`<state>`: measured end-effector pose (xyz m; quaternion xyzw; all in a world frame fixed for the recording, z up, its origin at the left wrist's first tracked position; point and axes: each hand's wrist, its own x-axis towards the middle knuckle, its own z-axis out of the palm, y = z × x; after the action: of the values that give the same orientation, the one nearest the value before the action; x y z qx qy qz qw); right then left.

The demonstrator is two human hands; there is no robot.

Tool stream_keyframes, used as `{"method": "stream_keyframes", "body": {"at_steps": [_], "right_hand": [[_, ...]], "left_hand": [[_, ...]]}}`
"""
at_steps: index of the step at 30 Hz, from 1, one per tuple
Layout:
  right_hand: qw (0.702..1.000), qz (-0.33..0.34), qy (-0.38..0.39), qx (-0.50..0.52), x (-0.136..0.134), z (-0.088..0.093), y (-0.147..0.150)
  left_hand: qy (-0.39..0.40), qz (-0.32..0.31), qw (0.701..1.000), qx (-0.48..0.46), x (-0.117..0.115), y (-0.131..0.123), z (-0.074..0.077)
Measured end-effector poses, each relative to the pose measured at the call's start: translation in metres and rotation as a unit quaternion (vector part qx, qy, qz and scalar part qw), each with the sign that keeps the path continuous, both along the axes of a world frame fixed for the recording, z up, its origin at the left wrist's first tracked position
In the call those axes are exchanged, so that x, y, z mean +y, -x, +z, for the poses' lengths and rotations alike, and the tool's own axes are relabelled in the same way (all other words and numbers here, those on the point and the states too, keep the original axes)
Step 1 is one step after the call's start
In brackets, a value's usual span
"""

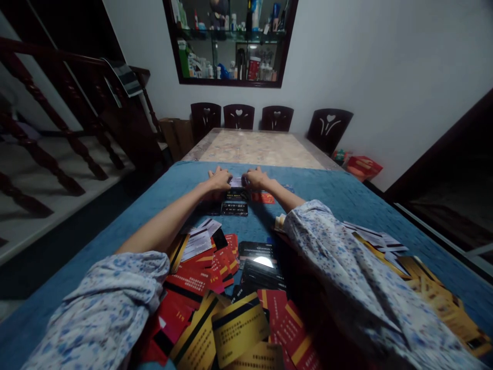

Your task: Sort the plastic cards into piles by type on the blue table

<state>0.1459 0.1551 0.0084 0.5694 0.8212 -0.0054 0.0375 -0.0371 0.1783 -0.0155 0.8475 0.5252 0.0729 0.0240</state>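
Note:
Far out on the blue cloth [296, 221], both arms reach forward in sleeves with a blue floral print. My left hand [219, 179] and my right hand [256, 179] are at opposite sides of a pale card [236, 182], with curled fingers at its edges. Just nearer lie a black card with gold print [235, 196], another black card [234, 209] and an orange-red card [263, 198]. Some cards by the wrists are partly hidden by the arms.
Close to me are loose piles of red cards [190, 280], gold cards [241, 329] and black cards [260, 272]. More gold cards [435, 295] and white striped cards [373, 236] lie at right. Dark chairs [239, 117] stand beyond the table's bare end [262, 146].

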Motion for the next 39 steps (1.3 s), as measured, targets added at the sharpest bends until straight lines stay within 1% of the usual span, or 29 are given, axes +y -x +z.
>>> {"method": "stream_keyframes", "body": {"at_steps": [3, 9, 17, 30, 39], "right_hand": [[1.000, 0.001, 0.008, 0.002, 0.002, -0.001, 0.001], [1.000, 0.004, 0.014, 0.000, 0.004, -0.004, -0.001], [0.999, 0.018, 0.029, -0.012, 0.014, -0.008, -0.004], [0.999, 0.026, 0.034, -0.008, 0.016, -0.009, -0.003], [0.999, 0.026, 0.032, -0.015, 0.015, -0.008, -0.004]], "left_hand": [[0.004, 0.018, 0.999, 0.037, 0.000, -0.002, 0.001], [0.029, 0.016, 0.998, 0.054, 0.000, -0.004, 0.002], [0.045, 0.005, 0.999, 0.014, 0.004, -0.002, -0.002], [0.056, -0.013, 0.998, 0.029, 0.005, -0.001, 0.000], [0.047, -0.019, 0.998, 0.029, 0.007, -0.003, -0.002]]}}
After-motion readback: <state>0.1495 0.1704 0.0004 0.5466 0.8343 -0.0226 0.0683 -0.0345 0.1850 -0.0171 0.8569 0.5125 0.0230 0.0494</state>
